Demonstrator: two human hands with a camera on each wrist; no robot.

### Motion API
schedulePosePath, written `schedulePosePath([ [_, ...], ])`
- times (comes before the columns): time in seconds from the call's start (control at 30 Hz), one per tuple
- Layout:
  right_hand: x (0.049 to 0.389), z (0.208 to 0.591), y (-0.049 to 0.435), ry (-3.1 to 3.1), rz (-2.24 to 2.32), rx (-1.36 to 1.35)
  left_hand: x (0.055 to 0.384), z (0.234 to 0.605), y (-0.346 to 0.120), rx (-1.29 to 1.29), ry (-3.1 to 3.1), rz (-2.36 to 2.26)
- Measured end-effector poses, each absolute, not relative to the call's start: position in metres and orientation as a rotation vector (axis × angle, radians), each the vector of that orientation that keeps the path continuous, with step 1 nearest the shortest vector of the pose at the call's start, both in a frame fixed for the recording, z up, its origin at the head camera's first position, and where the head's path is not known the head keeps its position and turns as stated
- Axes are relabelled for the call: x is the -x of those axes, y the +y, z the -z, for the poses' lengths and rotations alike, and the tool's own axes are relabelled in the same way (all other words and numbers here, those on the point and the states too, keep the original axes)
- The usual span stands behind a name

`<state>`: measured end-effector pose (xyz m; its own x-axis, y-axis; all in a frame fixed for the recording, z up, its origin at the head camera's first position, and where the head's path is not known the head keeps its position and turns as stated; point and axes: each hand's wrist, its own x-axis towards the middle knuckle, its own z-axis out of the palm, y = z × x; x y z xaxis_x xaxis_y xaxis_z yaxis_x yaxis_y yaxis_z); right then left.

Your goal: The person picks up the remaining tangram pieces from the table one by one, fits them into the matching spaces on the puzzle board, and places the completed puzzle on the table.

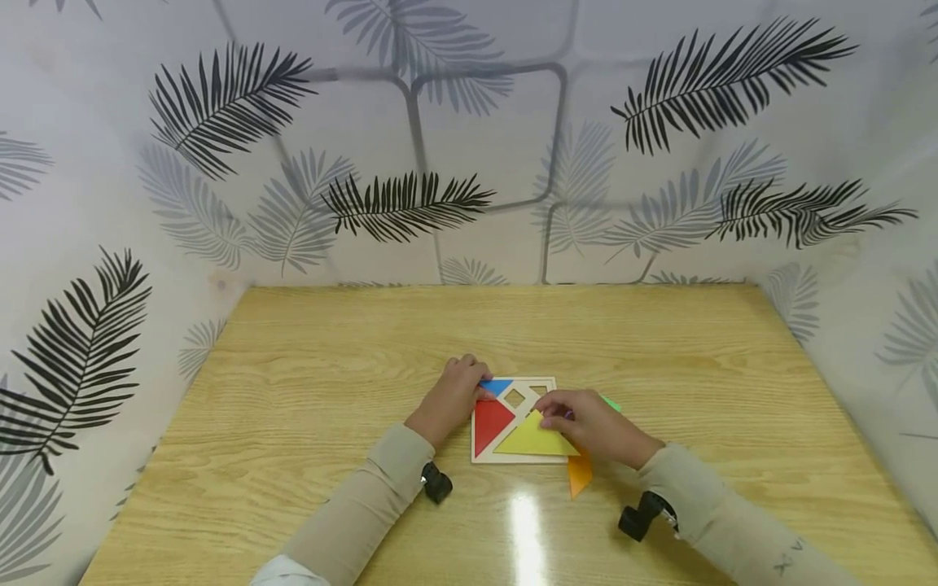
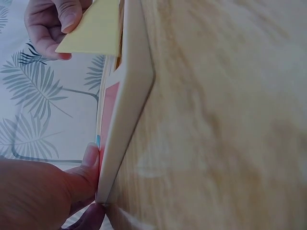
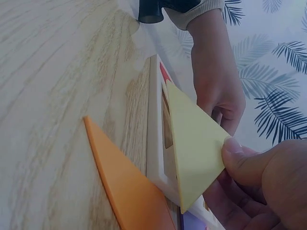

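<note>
A white tangram board [image 1: 526, 380] lies on the table, with a red triangle [image 1: 491, 425] and a blue piece [image 1: 498, 387] set in its left side. My left hand [image 1: 458, 395] grips the board's left edge, the thumb over the rim in the left wrist view. Between thumb and fingers, my right hand [image 1: 586, 419] pinches a yellow triangle [image 3: 196, 148] by its top corner. That triangle is tilted over the lower part of the board, its long side near the recess. Part of the board's right side is hidden by my right hand.
An orange piece [image 1: 580, 474] lies at the board's lower right corner. Beyond my right hand a green piece [image 1: 612, 403] peeks out. A purple piece [image 3: 192, 222] shows partly beside the board. A leaf-patterned wall covering [image 1: 484, 163] surrounds the wooden table [image 1: 330, 350].
</note>
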<state>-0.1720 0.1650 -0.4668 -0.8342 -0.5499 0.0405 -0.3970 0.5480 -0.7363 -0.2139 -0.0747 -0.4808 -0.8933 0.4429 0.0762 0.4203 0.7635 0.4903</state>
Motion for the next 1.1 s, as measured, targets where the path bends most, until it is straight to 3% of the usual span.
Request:
schedulePosePath([
  [1.1, 0.167, 0.469, 0.142, 2.554, 1.175, 0.869, 0.216, 0.484, -0.075, -0.728, 2.942, -0.786],
])
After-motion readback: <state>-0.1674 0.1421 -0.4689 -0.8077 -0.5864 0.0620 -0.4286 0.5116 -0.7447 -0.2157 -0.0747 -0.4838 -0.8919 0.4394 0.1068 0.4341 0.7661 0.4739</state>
